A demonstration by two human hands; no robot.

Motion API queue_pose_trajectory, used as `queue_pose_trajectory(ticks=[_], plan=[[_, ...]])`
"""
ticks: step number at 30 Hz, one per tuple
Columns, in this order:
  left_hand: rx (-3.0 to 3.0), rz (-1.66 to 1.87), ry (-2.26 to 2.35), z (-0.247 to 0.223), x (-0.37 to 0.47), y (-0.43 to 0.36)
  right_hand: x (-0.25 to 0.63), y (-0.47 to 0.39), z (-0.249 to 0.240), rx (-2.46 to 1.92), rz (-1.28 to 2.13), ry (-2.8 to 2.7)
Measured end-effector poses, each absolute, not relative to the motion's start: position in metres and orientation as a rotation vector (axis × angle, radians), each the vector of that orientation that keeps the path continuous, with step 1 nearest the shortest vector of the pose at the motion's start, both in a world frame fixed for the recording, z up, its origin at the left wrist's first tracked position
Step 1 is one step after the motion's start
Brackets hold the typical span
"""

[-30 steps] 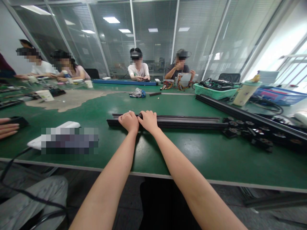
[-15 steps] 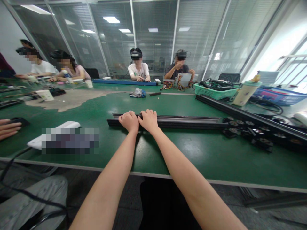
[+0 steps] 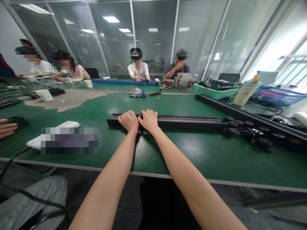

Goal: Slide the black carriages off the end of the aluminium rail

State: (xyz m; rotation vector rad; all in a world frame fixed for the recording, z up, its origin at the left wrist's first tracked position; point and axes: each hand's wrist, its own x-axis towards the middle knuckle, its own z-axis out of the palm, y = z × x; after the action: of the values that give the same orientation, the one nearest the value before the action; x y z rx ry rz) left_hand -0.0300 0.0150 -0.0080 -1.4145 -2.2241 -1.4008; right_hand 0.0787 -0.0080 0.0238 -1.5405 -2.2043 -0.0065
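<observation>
A long black rail (image 3: pixel 192 123) lies crosswise on the green table (image 3: pixel 192 153). My left hand (image 3: pixel 129 121) is closed on the rail near its left end, with the fingers curled over it. Right beside it, my right hand (image 3: pixel 148 120) wraps round the same rail with bent fingers. Between the two hands a small dark part (image 3: pixel 140 114) shows at the rail's top, mostly covered by the fingers. Several black parts with metal centres (image 3: pixel 231 127) lie at the rail's right end.
Another long black rail (image 3: pixel 240 111) slants across the right side. Behind it stand a green basket (image 3: pixel 213 92) and a bottle (image 3: pixel 246 92). A white device (image 3: pixel 52 135) lies at the left, near another person's hand (image 3: pixel 8 128). A crumpled cloth (image 3: pixel 137 93) lies farther back.
My hands and the rail have hardly moved. At the left edge, the other person's hand has drawn slightly left. Across the table, a seated person has lowered one hand.
</observation>
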Motion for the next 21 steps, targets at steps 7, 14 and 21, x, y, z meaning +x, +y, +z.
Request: queue_pose_trajectory(ticks=[7, 14, 21], plan=[[-1.421, -1.364, -2.231, -0.0072, -0.0303, 0.0142, 0.0791, -0.0087, 0.0225, -1.542, -0.039, -2.196], [-1.413, -1.350, -2.220, -0.0087, -0.0310, 0.0160, 0.0795, -0.0073, 0.0214, -1.543, -0.049, -2.171], [-1.409, -1.342, -2.204, -0.0116, -0.0331, 0.0194, 0.0803, -0.0037, 0.0188, -1.538, -0.046, -2.153]])
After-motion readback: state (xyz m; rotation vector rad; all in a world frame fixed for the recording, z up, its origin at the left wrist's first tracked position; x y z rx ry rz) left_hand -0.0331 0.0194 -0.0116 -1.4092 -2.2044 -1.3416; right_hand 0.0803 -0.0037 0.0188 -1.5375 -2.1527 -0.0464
